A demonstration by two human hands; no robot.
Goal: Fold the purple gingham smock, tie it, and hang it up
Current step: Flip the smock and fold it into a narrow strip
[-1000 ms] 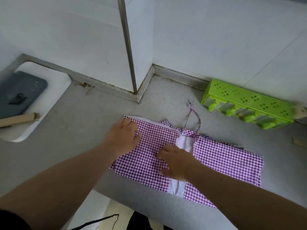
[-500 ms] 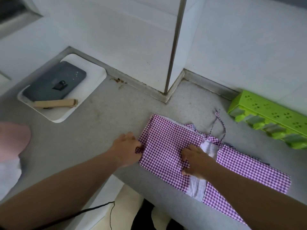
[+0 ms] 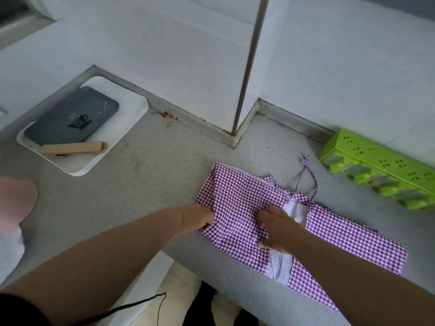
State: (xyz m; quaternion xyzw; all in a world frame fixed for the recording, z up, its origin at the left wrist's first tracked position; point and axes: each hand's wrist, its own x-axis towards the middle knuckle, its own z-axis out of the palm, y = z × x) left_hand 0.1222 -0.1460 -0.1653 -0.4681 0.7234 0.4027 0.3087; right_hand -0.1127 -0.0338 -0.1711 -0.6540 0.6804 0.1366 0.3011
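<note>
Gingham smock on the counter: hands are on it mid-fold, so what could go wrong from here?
1. The purple gingham smock lies at the counter's front edge, its near corner seemingly past it; a pull toward the body could slide it off.
2. The left hand grips the left edge while the right hand pins the middle; lifting too fast may bunch the cloth and skew the fold.
3. The thin ties trail loose toward the green rack and could get folded inside.

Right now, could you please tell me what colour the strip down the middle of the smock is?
Plain white, between purple gingham panels of the smock, seen clearly in the head view.
</note>
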